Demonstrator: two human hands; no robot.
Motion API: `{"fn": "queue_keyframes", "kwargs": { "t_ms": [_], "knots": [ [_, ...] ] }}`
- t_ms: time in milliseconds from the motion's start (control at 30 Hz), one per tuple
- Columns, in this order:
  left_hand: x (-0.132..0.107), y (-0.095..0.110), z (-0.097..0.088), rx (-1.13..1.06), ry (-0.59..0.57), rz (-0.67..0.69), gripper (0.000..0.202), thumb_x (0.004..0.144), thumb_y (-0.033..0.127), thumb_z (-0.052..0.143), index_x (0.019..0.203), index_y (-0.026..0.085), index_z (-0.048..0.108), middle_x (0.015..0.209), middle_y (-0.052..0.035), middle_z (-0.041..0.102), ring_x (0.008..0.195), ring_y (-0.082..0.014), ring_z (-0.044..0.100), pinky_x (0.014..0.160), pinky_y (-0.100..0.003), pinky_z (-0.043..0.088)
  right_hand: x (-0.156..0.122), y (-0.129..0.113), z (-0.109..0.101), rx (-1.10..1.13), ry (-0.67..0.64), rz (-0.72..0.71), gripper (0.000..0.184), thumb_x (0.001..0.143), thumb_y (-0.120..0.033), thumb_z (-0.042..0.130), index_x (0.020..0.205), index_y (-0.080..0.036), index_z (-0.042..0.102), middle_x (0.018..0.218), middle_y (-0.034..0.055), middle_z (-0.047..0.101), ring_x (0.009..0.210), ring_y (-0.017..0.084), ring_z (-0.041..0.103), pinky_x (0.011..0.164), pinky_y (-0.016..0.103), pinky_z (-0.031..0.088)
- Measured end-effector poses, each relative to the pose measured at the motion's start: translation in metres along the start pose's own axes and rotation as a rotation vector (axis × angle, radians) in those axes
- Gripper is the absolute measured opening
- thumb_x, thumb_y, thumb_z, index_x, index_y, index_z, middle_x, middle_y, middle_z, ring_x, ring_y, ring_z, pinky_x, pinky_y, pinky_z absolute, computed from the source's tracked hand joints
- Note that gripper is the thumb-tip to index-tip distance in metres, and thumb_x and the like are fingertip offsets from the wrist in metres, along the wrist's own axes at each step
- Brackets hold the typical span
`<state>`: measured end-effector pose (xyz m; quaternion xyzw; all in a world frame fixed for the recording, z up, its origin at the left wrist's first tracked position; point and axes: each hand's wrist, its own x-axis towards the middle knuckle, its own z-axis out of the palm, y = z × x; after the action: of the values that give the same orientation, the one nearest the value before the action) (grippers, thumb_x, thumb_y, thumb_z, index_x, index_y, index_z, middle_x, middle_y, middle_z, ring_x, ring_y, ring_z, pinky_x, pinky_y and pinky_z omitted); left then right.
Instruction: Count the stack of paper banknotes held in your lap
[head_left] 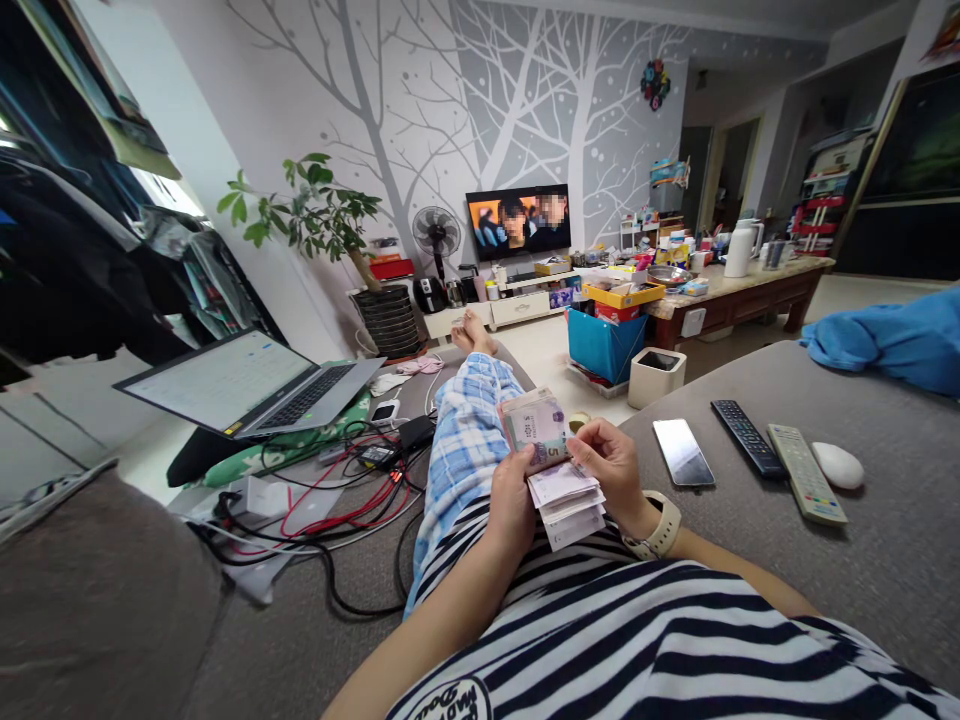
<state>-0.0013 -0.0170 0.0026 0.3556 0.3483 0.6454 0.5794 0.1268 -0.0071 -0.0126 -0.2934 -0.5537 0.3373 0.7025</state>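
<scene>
Banknotes (534, 420), flat paper: our left grip (513, 500) clamps them, right grip (609, 465) pinches an edge. Grey woven sofa (900, 550) below them, tree-mural wall (495, 100) beyond.

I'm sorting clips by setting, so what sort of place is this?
Most likely a home living room: there is a television by the far wall, what looks like a grey sofa under the person, and a black remote control lying on it.

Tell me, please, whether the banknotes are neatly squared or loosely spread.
Loosely spread: the banknotes show staggered lower edges between the left hand and right hand.
</scene>
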Motion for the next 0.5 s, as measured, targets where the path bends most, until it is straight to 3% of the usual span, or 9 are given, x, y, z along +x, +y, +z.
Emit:
{"fn": "queue_keyframes", "kwargs": {
  "t_ms": [233, 500],
  "knots": [
    [-0.0006, -0.003, -0.0015, -0.052, -0.013, -0.041, 0.031, 0.059, 0.03, 0.078, 0.085, 0.014, 0.071, 0.074, -0.0054, 0.075, 0.072, -0.0234, 0.07, 0.074, -0.034, 0.052, 0.0065, 0.0037, 0.0024, 0.044, 0.076, 0.096, 0.032, 0.078, -0.044, 0.074, 0.071, -0.02, 0.054, 0.06, -0.0059, 0.046, 0.053, 0.01, 0.038, 0.05, 0.024, 0.031],
    [0.0011, -0.0062, -0.0028, -0.046, 0.031, -0.046, 0.028, 0.055, 0.027, 0.077, 0.079, 0.014, 0.07, 0.07, -0.0042, 0.073, 0.066, -0.0204, 0.067, 0.071, -0.033, 0.051, 0.0068, 0.0056, 0.0013, -0.032, 0.026, 0.113, 0.043, 0.083, -0.051, 0.066, 0.061, -0.021, 0.045, 0.056, -0.0067, 0.037, 0.053, 0.01, 0.031, 0.049, 0.024, 0.028]
  ]
}}
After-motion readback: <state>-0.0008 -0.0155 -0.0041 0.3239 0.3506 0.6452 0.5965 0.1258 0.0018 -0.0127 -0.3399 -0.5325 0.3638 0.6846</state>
